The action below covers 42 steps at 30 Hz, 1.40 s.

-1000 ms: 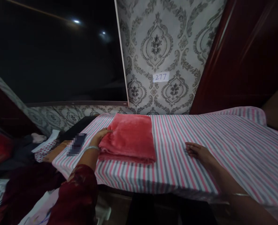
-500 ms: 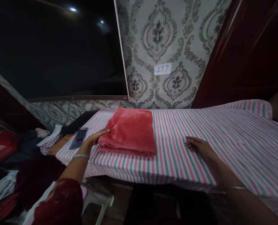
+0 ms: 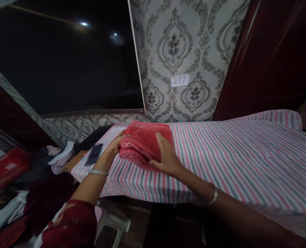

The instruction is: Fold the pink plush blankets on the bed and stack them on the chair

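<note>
A folded red plush blanket [image 3: 145, 139] lies on a table covered with a pink, grey and white striped cloth [image 3: 220, 148]. Its thick rolled folds face front left. Against the left side of the blanket rests my left hand [image 3: 116, 142], fingers stretched along its upper edge; some of them are hidden. My right hand [image 3: 168, 156] lies over the blanket's right front part, open, with the fingers pointing away and the thumb out to the left.
A dark phone [image 3: 94, 154], partly pixelated, lies left of the blanket. A large television [image 3: 72, 62] and a paper marked 277 [image 3: 179, 80] are on the wall. Clothes and a red bag [image 3: 9, 168] are heaped at left. A white plastic stool [image 3: 114, 222] stands below.
My right hand has come left from the bare striped cloth onto the blanket. The blanket's front now looks narrower and angled, with its folds bulging at the left. My left hand stays at its left side.
</note>
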Available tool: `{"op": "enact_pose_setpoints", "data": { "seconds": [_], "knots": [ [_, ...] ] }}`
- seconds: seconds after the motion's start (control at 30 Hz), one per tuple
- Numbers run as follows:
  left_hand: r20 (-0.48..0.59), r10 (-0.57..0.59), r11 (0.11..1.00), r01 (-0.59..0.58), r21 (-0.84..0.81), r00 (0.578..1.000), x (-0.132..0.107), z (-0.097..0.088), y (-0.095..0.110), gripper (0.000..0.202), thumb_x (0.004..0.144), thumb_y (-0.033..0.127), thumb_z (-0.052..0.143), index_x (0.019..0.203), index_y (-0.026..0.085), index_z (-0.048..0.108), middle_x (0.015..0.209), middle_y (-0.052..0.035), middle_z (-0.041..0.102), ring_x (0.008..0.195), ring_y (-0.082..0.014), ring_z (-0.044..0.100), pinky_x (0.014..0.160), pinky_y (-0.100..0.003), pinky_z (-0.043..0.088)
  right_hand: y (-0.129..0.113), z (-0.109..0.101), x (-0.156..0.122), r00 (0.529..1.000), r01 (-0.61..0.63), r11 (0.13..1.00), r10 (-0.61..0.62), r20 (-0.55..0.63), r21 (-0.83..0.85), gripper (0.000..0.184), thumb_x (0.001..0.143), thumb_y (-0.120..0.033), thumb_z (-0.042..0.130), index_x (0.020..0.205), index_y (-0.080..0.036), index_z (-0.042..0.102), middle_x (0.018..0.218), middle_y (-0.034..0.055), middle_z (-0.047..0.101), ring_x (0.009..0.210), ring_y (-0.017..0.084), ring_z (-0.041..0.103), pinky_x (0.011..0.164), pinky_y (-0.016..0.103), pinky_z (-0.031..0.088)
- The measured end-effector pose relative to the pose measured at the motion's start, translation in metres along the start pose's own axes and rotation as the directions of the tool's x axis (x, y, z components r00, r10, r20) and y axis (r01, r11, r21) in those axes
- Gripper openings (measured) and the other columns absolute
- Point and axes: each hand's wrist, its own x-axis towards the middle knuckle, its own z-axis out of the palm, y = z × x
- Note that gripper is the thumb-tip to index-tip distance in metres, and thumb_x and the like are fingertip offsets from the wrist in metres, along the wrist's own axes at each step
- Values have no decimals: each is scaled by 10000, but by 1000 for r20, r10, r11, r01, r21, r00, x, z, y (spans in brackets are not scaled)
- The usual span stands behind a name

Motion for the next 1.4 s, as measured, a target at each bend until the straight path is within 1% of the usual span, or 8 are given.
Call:
{"op": "enact_pose_setpoints", "data": {
  "seconds": [0.17,0.3,0.5,0.67,0.8,1.03,1.3,1.4],
  "knots": [
    [21,111,991,-109,-77,994,-17,23,5,616,607,150,785,1198,202,618,936,-21,736,768,-181,680,700,-296,570,-61,46,19,995,100,979,-102,-1,-178,1206,691,-462,832,1612,-274,76,1675,162,-44,1524,419,10,1157,682,160],
    [3,183,971,-180,-160,983,-28,33,6,660,607,139,772,1230,216,569,954,-6,716,764,-144,669,707,-254,566,-60,44,28,987,129,971,-145,-63,-202,900,842,-250,661,1605,-250,183,1612,166,284,1451,376,297,1154,613,254],
    [76,259,950,-268,158,963,-38,16,-7,833,734,401,672,1472,250,318,1041,-73,664,793,-234,695,662,-396,584,-30,-18,54,983,145,989,-148,-112,-35,848,771,-70,453,1590,-188,264,1435,111,537,1295,274,504,1105,457,422],
    [183,718,382,-601,702,671,-21,-2,-47,1077,606,528,798,1500,160,324,1576,-248,290,1444,-410,318,1123,-575,337,-19,-87,64,958,208,977,-193,-214,50,766,770,-100,490,1521,-233,421,1451,68,551,1342,263,497,1157,471,375],
    [271,638,384,-602,700,721,-20,3,-51,1125,544,566,835,1497,183,373,1529,-214,412,1406,-429,374,1150,-576,276,-22,-142,54,966,197,977,-179,-186,82,675,812,-176,578,1477,-239,486,1453,49,559,1356,258,498,1163,437,372],
    [430,466,545,-634,549,773,-62,39,9,567,645,436,794,1151,207,684,1101,-84,693,1022,-305,631,923,-386,482,-19,-227,39,975,111,973,-67,-211,203,679,789,-327,765,1427,-264,544,1446,47,562,1347,295,503,1119,444,419],
    [513,396,404,-646,647,761,-28,88,106,297,608,309,808,871,187,741,834,-21,689,791,-242,601,770,-301,437,68,-253,76,964,-99,934,175,-198,343,665,665,-232,751,1311,-146,619,1214,76,700,1084,260,649,992,438,508],
    [533,471,155,-661,734,703,-13,106,130,224,653,248,759,865,185,718,868,-50,672,838,-254,592,819,-326,434,81,-257,90,945,-96,951,180,-272,295,604,647,-206,691,1242,-123,629,1133,73,713,1008,236,657,950,410,520]
  ]
}}
